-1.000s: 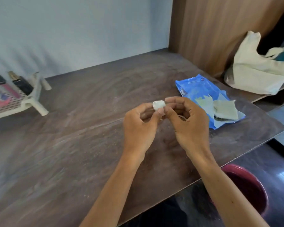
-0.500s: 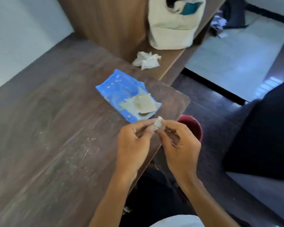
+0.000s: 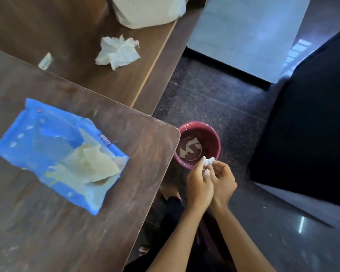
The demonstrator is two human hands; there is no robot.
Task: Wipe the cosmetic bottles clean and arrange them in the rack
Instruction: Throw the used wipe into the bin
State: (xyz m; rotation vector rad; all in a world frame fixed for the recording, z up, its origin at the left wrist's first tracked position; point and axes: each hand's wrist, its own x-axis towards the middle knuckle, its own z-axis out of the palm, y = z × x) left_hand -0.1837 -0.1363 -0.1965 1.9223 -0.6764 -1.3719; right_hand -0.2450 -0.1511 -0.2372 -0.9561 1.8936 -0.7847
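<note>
Both your hands pinch the small white wad of tissue (image 3: 208, 160) at the fingertips: the left hand (image 3: 199, 185) from one side, the right hand (image 3: 223, 181) from the other, close together. The maroon bin (image 3: 214, 135) stands on the floor just beyond and below the grip, slightly to the left; the wad is at its near rim, not yet over the middle. Inside the bin lie some used tissue pieces (image 3: 190, 147). I judge that the wad must go a little forward before you release it. The wipes pack (image 3: 53, 134), torn open, lies on the desk (image 3: 141, 146) far to the left of the grip. No cosmetic bottles or rack are in view.
</note>
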